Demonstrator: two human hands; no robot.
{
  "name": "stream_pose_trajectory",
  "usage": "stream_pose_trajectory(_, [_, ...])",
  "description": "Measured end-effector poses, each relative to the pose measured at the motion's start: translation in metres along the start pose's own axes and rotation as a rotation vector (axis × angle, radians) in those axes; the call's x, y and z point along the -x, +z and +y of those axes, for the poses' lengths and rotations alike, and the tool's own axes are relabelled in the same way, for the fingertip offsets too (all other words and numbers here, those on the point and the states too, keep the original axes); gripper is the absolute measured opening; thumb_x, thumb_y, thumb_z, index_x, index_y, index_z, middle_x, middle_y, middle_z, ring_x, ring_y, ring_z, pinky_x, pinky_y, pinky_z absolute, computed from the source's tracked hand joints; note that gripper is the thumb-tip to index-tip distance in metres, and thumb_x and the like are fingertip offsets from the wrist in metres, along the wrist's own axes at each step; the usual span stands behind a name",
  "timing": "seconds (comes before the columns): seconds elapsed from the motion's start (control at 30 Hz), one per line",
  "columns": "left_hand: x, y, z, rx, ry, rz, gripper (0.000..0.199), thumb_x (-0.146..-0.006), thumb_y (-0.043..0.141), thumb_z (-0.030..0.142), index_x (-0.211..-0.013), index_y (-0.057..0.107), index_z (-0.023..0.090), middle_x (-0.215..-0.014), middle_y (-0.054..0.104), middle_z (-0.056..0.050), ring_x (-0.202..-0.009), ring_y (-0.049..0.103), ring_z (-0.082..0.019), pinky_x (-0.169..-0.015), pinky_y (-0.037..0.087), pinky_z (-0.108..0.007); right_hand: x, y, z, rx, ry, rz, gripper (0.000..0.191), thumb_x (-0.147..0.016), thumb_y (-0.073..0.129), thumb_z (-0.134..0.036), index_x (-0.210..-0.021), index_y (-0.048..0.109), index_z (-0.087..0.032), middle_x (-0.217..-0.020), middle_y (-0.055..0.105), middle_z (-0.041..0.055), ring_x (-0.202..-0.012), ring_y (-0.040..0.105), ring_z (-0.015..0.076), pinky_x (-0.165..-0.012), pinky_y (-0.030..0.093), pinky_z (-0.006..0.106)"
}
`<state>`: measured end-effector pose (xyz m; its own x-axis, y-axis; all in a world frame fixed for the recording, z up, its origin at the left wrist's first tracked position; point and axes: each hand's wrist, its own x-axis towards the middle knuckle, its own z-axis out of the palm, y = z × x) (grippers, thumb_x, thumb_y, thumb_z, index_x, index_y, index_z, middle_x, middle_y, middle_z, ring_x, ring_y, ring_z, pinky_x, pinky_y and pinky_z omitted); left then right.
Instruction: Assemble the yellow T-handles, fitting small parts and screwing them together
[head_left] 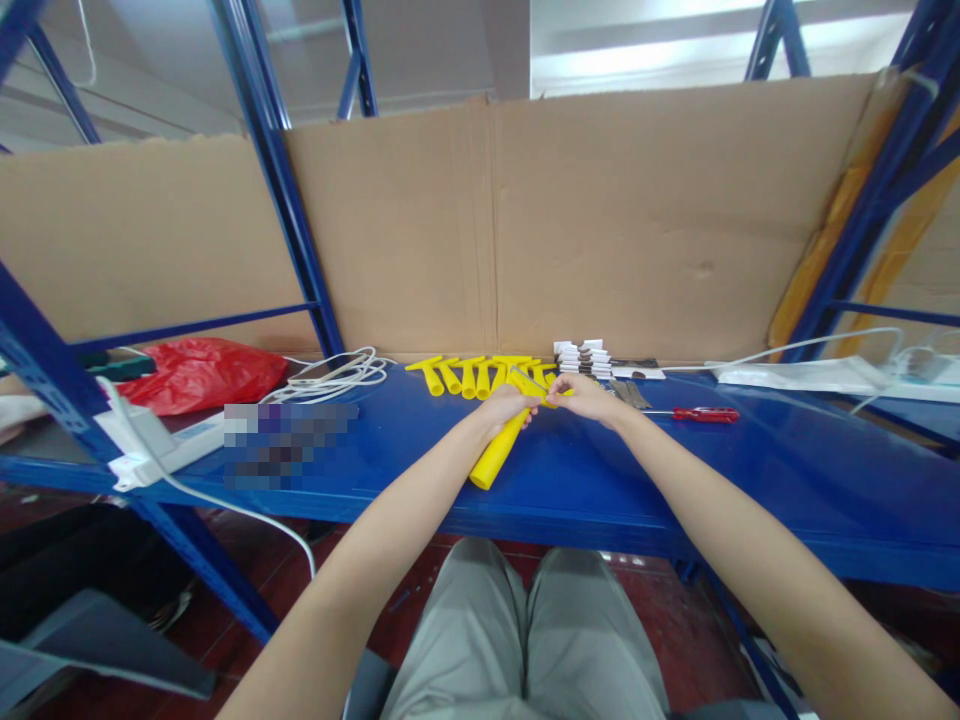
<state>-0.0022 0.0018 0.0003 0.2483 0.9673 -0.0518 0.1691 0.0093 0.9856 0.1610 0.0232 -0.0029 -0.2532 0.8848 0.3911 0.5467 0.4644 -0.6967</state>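
My left hand [511, 408] is wrapped round a yellow T-shaped plastic handle [495, 458], whose round tube end points down toward me. At the crosspiece, the fingers of my right hand [583, 396] are pinched together. A thin greyish strip [529, 379] shows by the crosspiece, between the two hands; whether my right fingers hold it or the crosspiece itself, I cannot tell. Behind my hands, several more yellow T-shaped handles [469, 380] lie in a row on the blue shelf [600, 485].
Small stacked white packets [581, 358] stand behind my right hand, with flat dark strips [628, 394] nearby. A red-handled screwdriver [705, 415] lies to the right. Leftward are a white cable coil [330, 378], a red plastic bag [210, 375] and a power strip [195, 442]. Cardboard [600, 220] walls the back.
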Motion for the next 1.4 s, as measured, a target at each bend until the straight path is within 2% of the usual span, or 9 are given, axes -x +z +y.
stream_pose_trajectory(0.07, [0.001, -0.001, 0.002, 0.000, 0.006, -0.011, 0.026, -0.080, 0.054, 0.007, -0.055, 0.049, 0.015, -0.045, 0.047, 0.002, -0.038, 0.039, -0.006, -0.044, 0.035, -0.021, 0.001, 0.002, -0.001, -0.072, 0.054, 0.012, 0.005, -0.063, 0.062, -0.021, -0.068, 0.061, -0.019, -0.073, 0.064, 0.0007, -0.070, 0.055, 0.0157, -0.071, 0.043, 0.029])
stream_pose_trajectory(0.2, [0.003, -0.004, 0.006, -0.001, 0.005, -0.025, 0.025, -0.079, 0.052, 0.006, -0.057, 0.049, 0.015, -0.044, 0.046, 0.003, -0.039, 0.040, -0.006, -0.045, 0.036, -0.021, 0.004, 0.003, -0.005, -0.182, 0.108, -0.065, 0.011, -0.065, 0.063, -0.027, -0.071, 0.063, -0.018, -0.076, 0.065, 0.0010, -0.074, 0.055, 0.0162, -0.071, 0.042, 0.029])
stream_pose_trajectory(0.33, [0.005, -0.004, 0.009, 0.031, 0.035, -0.014, 0.016, -0.076, 0.056, 0.006, -0.063, 0.051, 0.014, -0.046, 0.048, 0.003, -0.039, 0.042, -0.005, -0.044, 0.035, -0.020, 0.010, 0.000, -0.013, -0.265, 0.195, -0.039, 0.018, -0.064, 0.065, -0.032, -0.076, 0.062, -0.019, -0.081, 0.064, 0.0012, -0.076, 0.054, 0.0150, -0.064, 0.038, 0.025])
stream_pose_trajectory(0.43, [0.006, -0.004, 0.010, 0.075, 0.071, -0.010, 0.017, -0.076, 0.058, 0.006, -0.062, 0.050, 0.014, -0.046, 0.048, 0.004, -0.038, 0.041, -0.004, -0.042, 0.033, -0.019, 0.011, -0.001, -0.017, -0.352, 0.232, -0.045, 0.021, -0.063, 0.067, -0.031, -0.079, 0.060, -0.020, -0.082, 0.063, 0.0015, -0.075, 0.052, 0.0135, -0.060, 0.036, 0.024])
stream_pose_trajectory(0.73, [0.006, -0.004, 0.011, 0.166, 0.103, -0.052, 0.019, -0.077, 0.051, 0.002, -0.062, 0.050, 0.013, -0.048, 0.049, 0.002, -0.038, 0.041, -0.004, -0.043, 0.033, -0.020, 0.005, -0.001, -0.013, -0.512, 0.230, -0.050, 0.020, -0.061, 0.069, -0.026, -0.077, 0.060, -0.019, -0.073, 0.061, 0.0007, -0.065, 0.050, 0.0115, -0.057, 0.034, 0.024])
stream_pose_trajectory(0.93, [0.009, -0.004, 0.013, 0.193, 0.081, -0.082, 0.019, -0.079, 0.050, 0.002, -0.064, 0.049, 0.014, -0.048, 0.048, 0.003, -0.038, 0.040, -0.004, -0.042, 0.031, -0.019, 0.006, 0.000, -0.018, -0.542, 0.227, -0.063, 0.016, -0.060, 0.068, -0.024, -0.071, 0.057, -0.019, -0.073, 0.060, 0.0019, -0.066, 0.050, 0.0123, -0.056, 0.034, 0.025])
stream_pose_trajectory(1.23, [0.010, -0.004, 0.012, 0.203, 0.089, -0.118, 0.015, -0.079, 0.051, 0.001, -0.070, 0.051, 0.013, -0.049, 0.048, 0.004, -0.037, 0.039, -0.004, -0.041, 0.031, -0.019, 0.010, -0.008, -0.020, -0.521, 0.152, -0.149, 0.026, -0.058, 0.073, -0.032, -0.075, 0.057, -0.019, -0.070, 0.058, 0.0006, -0.064, 0.048, 0.0119, -0.055, 0.033, 0.025])
stream_pose_trajectory(1.4, [0.007, -0.005, 0.011, 0.218, 0.090, -0.139, 0.014, -0.080, 0.052, 0.003, -0.071, 0.051, 0.013, -0.049, 0.048, 0.004, -0.037, 0.038, -0.003, -0.041, 0.030, -0.019, 0.010, -0.007, -0.020, -0.562, 0.176, -0.117, 0.024, -0.057, 0.073, -0.028, -0.073, 0.057, -0.019, -0.070, 0.056, -0.0003, -0.064, 0.047, 0.0111, -0.057, 0.033, 0.025])
